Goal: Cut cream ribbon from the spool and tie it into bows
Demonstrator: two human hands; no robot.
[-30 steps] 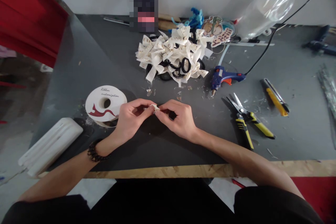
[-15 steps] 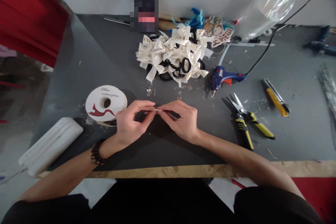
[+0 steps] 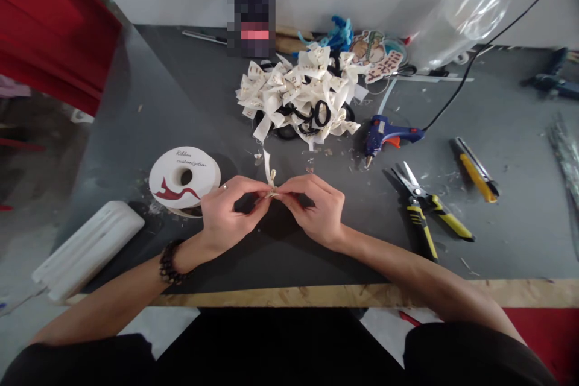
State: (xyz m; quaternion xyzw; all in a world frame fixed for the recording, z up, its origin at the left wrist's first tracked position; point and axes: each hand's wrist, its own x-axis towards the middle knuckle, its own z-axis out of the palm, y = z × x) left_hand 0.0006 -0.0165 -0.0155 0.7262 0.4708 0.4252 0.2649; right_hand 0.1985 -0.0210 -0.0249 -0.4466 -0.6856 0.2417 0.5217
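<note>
My left hand (image 3: 226,211) and my right hand (image 3: 316,208) meet just above the grey table (image 3: 136,132), fingertips pinched together on a small piece of cream ribbon (image 3: 269,176). One end of the ribbon stands up between the fingertips. A white ribbon spool (image 3: 184,180) lies flat just left of my left hand. A heap of finished cream ribbon bows with black hair ties (image 3: 301,93) sits behind the hands.
A blue glue gun (image 3: 384,132) with a black cord lies right of the heap. Yellow-handled snips (image 3: 423,205) and a yellow utility knife (image 3: 474,169) lie to the right. A white plastic case (image 3: 85,250) overhangs the front left corner. A clear plastic bag (image 3: 461,9) is at the back.
The ribbon piece was pinched flat between my fingertips; now one end sticks upward. Both hands stayed in place, with the fingers shifting slightly.
</note>
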